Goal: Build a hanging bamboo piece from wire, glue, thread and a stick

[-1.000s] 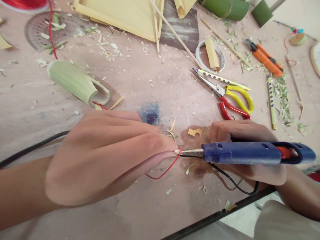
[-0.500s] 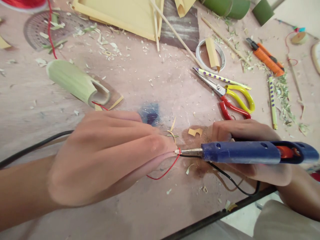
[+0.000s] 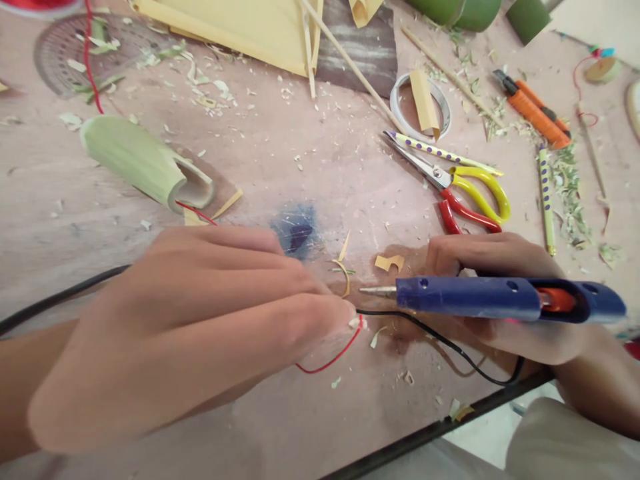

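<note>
My left hand [image 3: 200, 320] is closed in a pinch, with a small pale piece [image 3: 354, 323] at its fingertips. A red string [image 3: 330, 361] loops from that piece back under the fingers. My right hand [image 3: 500, 267] is wrapped round a blue glue gun [image 3: 465, 297], seen from above. Its metal nozzle points left and stands a little apart from my left fingertips, above the pale piece. Beyond my left hand lies a pale bamboo piece [image 3: 130, 157] with a notched end and red string running through it.
A black cord [image 3: 430, 327] crosses under both hands. Scissors [image 3: 445, 180], a tape roll [image 3: 447, 110], an orange cutter [image 3: 537, 113] and a dotted pencil [image 3: 547, 200] lie at the right. Yellow paper [image 3: 235, 30] is at the back. Shavings litter the table, whose dark edge [image 3: 390, 440] is near me.
The glue gun's nozzle has come away from the pale piece, moving up and slightly left. My left hand has shifted down with the piece and red string still pinched.
</note>
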A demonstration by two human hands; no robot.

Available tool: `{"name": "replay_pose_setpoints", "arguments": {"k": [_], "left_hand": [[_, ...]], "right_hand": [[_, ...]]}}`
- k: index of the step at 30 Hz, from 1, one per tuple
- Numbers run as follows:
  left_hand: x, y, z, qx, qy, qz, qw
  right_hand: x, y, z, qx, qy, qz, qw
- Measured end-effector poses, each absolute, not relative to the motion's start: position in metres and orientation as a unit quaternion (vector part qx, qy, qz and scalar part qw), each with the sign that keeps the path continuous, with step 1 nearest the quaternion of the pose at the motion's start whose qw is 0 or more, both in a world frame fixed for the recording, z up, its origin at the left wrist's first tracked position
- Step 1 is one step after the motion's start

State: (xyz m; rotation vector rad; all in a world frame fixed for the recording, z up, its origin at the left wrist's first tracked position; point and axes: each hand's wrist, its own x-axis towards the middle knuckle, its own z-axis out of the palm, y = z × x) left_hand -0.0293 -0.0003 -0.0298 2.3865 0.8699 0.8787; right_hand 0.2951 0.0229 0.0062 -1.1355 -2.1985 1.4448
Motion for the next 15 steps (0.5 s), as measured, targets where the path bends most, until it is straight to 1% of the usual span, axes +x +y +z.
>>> {"name": "replay_pose_setpoints", "arguments": {"k": [3, 7, 10, 13, 15], "left_hand": [[-0.033, 0.009, -0.028, 0.876, 0.253, 0.334, 0.238], [-0.043, 0.017, -0.031, 0.893, 0.202, 0.308, 0.257], [-0.044, 0.017, -0.034, 0.888, 0.197, 0.323, 0.262], [-0.038, 0.013, -0.034, 0.872, 0.232, 0.354, 0.247], [-0.033, 0.010, -0.033, 0.866, 0.251, 0.359, 0.242]], "right_hand": [[0.303, 0.025, 0.005, -0.404, -0.788, 0.441, 0.147], [0.310, 0.025, -0.002, -0.442, -0.834, 0.272, 0.187], [0.311, 0.028, -0.006, -0.454, -0.854, 0.205, 0.149], [0.308, 0.029, -0.002, -0.447, -0.874, 0.170, 0.085], [0.304, 0.024, 0.008, -0.447, -0.885, 0.125, 0.043]]}}
